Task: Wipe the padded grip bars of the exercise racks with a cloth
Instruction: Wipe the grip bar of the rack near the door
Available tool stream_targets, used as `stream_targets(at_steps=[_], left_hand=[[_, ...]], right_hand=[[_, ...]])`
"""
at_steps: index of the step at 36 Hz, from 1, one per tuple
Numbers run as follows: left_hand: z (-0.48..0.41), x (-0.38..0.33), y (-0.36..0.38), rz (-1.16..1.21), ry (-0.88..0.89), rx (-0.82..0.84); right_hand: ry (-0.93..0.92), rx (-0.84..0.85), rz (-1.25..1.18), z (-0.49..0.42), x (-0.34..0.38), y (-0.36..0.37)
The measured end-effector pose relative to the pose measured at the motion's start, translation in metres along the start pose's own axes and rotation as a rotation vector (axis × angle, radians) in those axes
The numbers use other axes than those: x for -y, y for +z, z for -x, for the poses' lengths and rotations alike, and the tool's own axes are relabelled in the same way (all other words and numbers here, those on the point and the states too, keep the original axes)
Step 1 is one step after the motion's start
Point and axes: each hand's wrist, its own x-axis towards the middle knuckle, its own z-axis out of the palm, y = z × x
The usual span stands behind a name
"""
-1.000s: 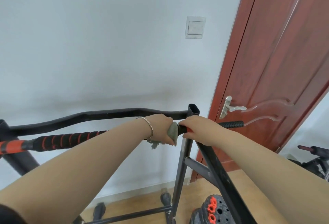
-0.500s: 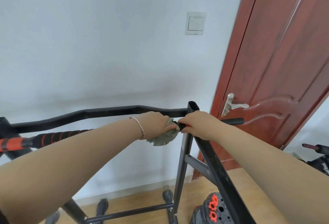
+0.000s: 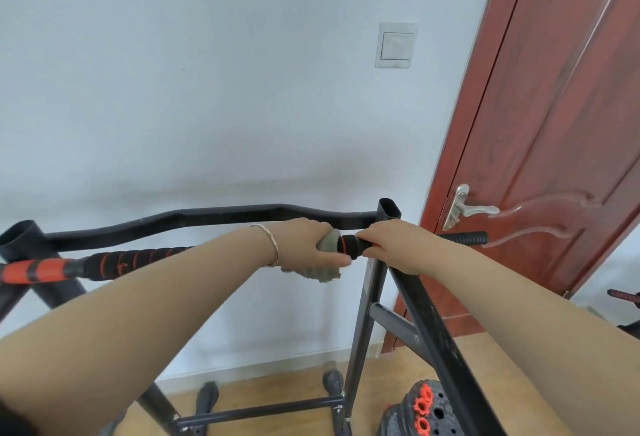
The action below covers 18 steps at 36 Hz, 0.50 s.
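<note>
A home: wooden door, switch, exercise rack.

The person is wearing one thin, round bangle bracelet of pale silvery metal on the left wrist, just behind the left hand. Its narrow band is catching a little light. Both forearms are showing bare from the wrists down to the lower edge of the view, and the right hand is showing bare too. In the lower left corner a small dark patch is appearing beside the left arm; whether it is sleeve or hair is not possible to tell.
</note>
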Motion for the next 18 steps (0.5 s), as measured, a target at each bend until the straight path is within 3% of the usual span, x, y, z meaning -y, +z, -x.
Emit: stream_targets(at_steps=[3, 9, 13, 18], left_hand=[[-0.005, 0.005, -0.006, -0.088, -0.055, -0.095], [-0.009, 0.008, 0.015, -0.267, -0.058, -0.082], [-0.012, 0.009, 0.009, -0.069, -0.092, 0.062], [-0.015, 0.014, -0.002, -0.115, -0.109, 0.048]], right_hand=[[0.0, -0.017, -0.017, 0.002, -0.001, 0.003], [-0.021, -0.055, -0.018, 0.003, -0.002, 0.007], [-0.043, -0.088, 0.001, 0.001, -0.004, 0.011], [-0.066, -0.127, -0.023, 0.0, -0.008, 0.017]])
